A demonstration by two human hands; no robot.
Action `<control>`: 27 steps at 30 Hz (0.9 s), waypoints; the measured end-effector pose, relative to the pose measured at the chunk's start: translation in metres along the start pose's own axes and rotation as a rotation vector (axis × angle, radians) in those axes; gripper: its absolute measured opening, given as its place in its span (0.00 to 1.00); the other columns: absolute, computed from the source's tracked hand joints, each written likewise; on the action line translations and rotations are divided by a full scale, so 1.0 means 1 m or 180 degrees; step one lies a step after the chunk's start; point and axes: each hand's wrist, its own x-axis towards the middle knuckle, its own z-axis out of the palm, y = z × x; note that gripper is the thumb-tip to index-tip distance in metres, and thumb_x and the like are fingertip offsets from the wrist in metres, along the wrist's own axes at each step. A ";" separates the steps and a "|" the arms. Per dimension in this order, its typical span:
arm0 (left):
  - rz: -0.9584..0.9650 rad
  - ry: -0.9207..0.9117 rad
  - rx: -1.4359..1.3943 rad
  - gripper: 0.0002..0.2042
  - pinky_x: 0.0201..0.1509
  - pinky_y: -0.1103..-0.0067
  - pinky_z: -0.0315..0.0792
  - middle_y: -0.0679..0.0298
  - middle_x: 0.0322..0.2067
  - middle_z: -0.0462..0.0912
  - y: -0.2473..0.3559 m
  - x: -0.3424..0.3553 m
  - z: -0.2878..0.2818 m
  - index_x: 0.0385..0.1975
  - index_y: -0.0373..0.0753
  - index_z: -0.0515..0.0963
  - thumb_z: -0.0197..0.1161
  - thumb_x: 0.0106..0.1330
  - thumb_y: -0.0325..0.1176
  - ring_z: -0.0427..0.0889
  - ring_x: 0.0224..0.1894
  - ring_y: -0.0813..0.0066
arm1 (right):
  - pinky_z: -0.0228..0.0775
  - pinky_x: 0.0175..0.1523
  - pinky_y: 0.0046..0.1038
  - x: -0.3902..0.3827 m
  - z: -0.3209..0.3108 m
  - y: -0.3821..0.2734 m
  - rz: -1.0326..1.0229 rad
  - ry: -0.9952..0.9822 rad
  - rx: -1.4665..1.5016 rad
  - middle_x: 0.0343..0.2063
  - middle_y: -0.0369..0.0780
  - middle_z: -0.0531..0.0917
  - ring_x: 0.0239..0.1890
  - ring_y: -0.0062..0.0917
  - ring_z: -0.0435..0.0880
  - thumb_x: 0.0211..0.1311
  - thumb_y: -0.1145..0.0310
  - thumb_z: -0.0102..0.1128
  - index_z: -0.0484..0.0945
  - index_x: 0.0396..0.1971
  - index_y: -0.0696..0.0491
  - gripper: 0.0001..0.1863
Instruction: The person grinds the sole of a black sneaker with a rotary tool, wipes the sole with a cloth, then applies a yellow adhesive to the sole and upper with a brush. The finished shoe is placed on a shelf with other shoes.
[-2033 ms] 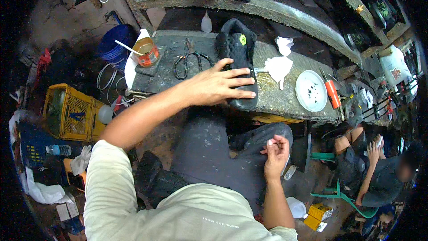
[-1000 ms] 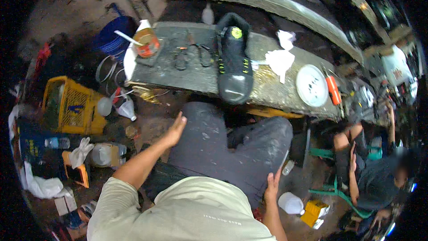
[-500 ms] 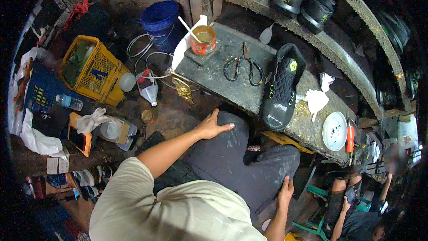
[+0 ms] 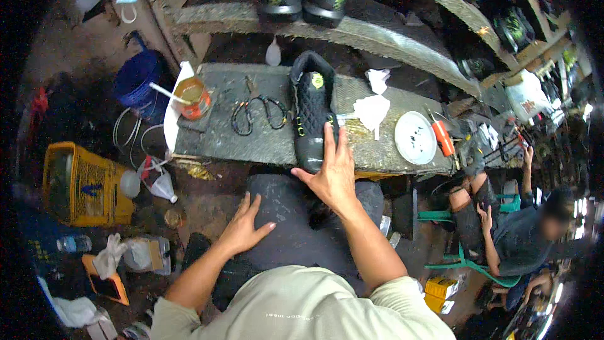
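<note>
Your right hand (image 4: 333, 177) – fingers spread at toe of black shoe (image 4: 311, 110) | left hand (image 4: 243, 226) – fingers apart by thigh (image 4: 277, 204) | shoe looks assembled, laces unseen

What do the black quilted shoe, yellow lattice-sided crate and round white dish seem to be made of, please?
Black quilted shoe: leather or synthetic, unclear which; diamond quilting, glossy toe catching light. Yellow lattice-sided crate: probably moulded plastic, fairly smooth, judging by uniform colour and regular openings. Round white dish: perhaps plastic or enamel, from its smooth, pale surface.
</note>
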 end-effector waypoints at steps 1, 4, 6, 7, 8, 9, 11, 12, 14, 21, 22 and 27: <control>0.0083 -0.0032 0.0040 0.37 0.77 0.59 0.57 0.40 0.74 0.56 0.010 -0.007 -0.010 0.72 0.34 0.63 0.65 0.69 0.49 0.55 0.77 0.42 | 0.58 0.73 0.50 0.005 -0.001 0.001 0.0088 -0.0048 0.0150 0.70 0.64 0.58 0.71 0.60 0.61 0.41 0.54 0.84 0.53 0.75 0.55 0.64; 0.0808 0.0438 -0.0414 0.31 0.76 0.60 0.60 0.44 0.71 0.65 0.035 -0.013 -0.041 0.66 0.35 0.72 0.71 0.65 0.42 0.63 0.74 0.44 | 0.58 0.75 0.45 0.014 -0.011 0.011 0.0235 0.0237 0.0907 0.73 0.56 0.59 0.72 0.51 0.64 0.44 0.64 0.81 0.63 0.72 0.52 0.52; 0.1742 0.0962 -0.0016 0.31 0.74 0.60 0.62 0.46 0.67 0.70 0.053 -0.006 -0.063 0.64 0.36 0.75 0.74 0.61 0.37 0.67 0.71 0.44 | 0.70 0.68 0.33 0.019 -0.026 0.025 0.0328 0.0532 0.2126 0.67 0.46 0.72 0.67 0.33 0.74 0.54 0.79 0.71 0.77 0.62 0.55 0.31; 0.2047 0.1061 0.0177 0.32 0.75 0.60 0.62 0.46 0.68 0.70 0.063 0.002 -0.073 0.65 0.36 0.74 0.75 0.60 0.37 0.66 0.72 0.43 | 0.71 0.67 0.31 0.020 -0.034 0.032 0.0034 0.0695 0.2127 0.63 0.45 0.75 0.65 0.31 0.76 0.58 0.81 0.69 0.78 0.62 0.56 0.29; 0.2277 0.1148 0.0397 0.33 0.75 0.59 0.61 0.46 0.68 0.70 0.076 0.012 -0.082 0.65 0.37 0.73 0.75 0.59 0.36 0.66 0.72 0.43 | 0.73 0.65 0.29 0.019 -0.040 0.036 0.0167 0.0742 0.2099 0.60 0.44 0.79 0.63 0.28 0.77 0.61 0.82 0.66 0.78 0.62 0.56 0.27; 0.2517 0.1231 0.0436 0.36 0.75 0.58 0.60 0.47 0.69 0.67 0.090 0.027 -0.087 0.68 0.37 0.70 0.75 0.58 0.35 0.63 0.73 0.42 | 0.74 0.64 0.29 0.018 -0.045 0.040 0.0000 0.0762 0.2143 0.56 0.43 0.81 0.60 0.29 0.80 0.64 0.80 0.66 0.79 0.59 0.58 0.23; 0.2580 0.1471 0.0655 0.43 0.77 0.56 0.57 0.48 0.72 0.61 0.116 0.060 -0.093 0.73 0.40 0.62 0.76 0.55 0.32 0.58 0.75 0.42 | 0.75 0.62 0.28 0.012 -0.046 0.041 0.0361 0.0447 0.2211 0.56 0.43 0.81 0.59 0.29 0.80 0.64 0.79 0.67 0.79 0.58 0.59 0.22; 0.2490 0.1636 0.0861 0.46 0.77 0.55 0.56 0.48 0.74 0.58 0.127 0.080 -0.093 0.75 0.41 0.59 0.76 0.54 0.32 0.56 0.76 0.42 | 0.76 0.61 0.28 0.008 -0.045 0.042 0.0527 0.0352 0.2256 0.56 0.43 0.81 0.59 0.28 0.81 0.64 0.78 0.68 0.79 0.58 0.59 0.21; 0.2450 0.1387 0.1318 0.48 0.80 0.58 0.53 0.52 0.75 0.56 0.138 0.111 -0.093 0.75 0.45 0.58 0.77 0.50 0.28 0.52 0.78 0.43 | 0.78 0.55 0.26 -0.009 -0.042 0.046 0.0639 0.0459 0.2176 0.50 0.41 0.84 0.52 0.24 0.83 0.64 0.75 0.69 0.80 0.56 0.60 0.20; 0.2362 0.0871 0.1219 0.39 0.77 0.61 0.59 0.50 0.75 0.58 0.106 0.106 -0.063 0.69 0.41 0.70 0.79 0.54 0.36 0.57 0.77 0.46 | 0.73 0.58 0.28 -0.068 -0.066 0.123 0.0949 0.1421 0.1591 0.44 0.42 0.87 0.50 0.27 0.83 0.71 0.71 0.63 0.85 0.45 0.61 0.10; 0.2228 0.0849 0.1132 0.38 0.77 0.61 0.60 0.50 0.75 0.59 0.101 0.100 -0.064 0.68 0.41 0.70 0.78 0.54 0.36 0.57 0.77 0.47 | 0.72 0.59 0.29 -0.069 -0.074 0.135 0.0940 0.1618 0.1604 0.44 0.43 0.87 0.51 0.29 0.83 0.72 0.68 0.61 0.85 0.45 0.60 0.11; 0.1968 0.1206 0.0595 0.27 0.73 0.61 0.64 0.50 0.67 0.71 0.088 0.071 -0.065 0.60 0.37 0.78 0.75 0.59 0.32 0.67 0.72 0.49 | 0.74 0.57 0.37 -0.001 -0.106 0.174 0.0420 0.1599 0.0229 0.46 0.47 0.85 0.52 0.40 0.83 0.65 0.64 0.67 0.83 0.50 0.56 0.17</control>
